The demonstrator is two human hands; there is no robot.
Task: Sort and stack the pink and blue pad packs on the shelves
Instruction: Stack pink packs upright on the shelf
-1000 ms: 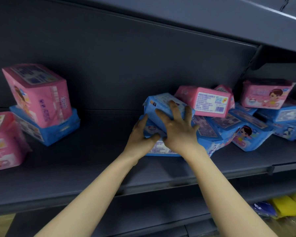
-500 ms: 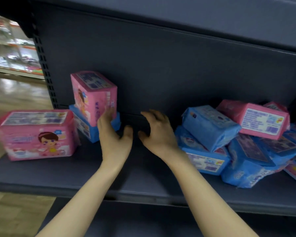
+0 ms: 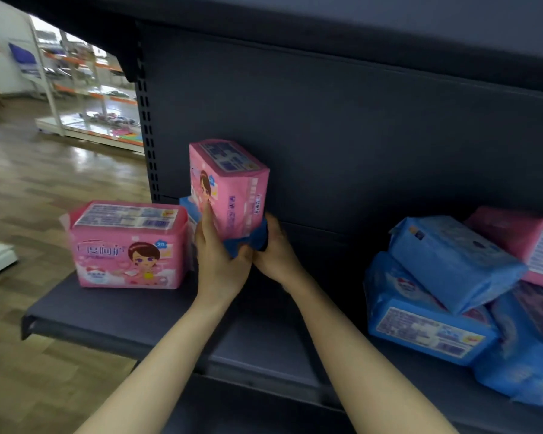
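Sorting looks barely begun on the dark shelf [image 3: 264, 349], with colours mixed at both ends.

Well right of the upright pink pack [image 3: 232, 189], a heap [image 3: 452, 261] of blue and pink packs lies unsorted; just left of it stands a lone pink pack [image 3: 126, 245]; directly under it lies a blue pack [image 3: 248, 241], gripped at its near end between the left hand [image 3: 220, 264] and right hand [image 3: 276, 252], one on each side.

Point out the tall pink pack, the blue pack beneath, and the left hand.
Tall pink pack [image 3: 243, 200], head view, side face.
Blue pack [image 3: 247, 242], head view, front corner.
Left hand [image 3: 221, 270], head view, its back.
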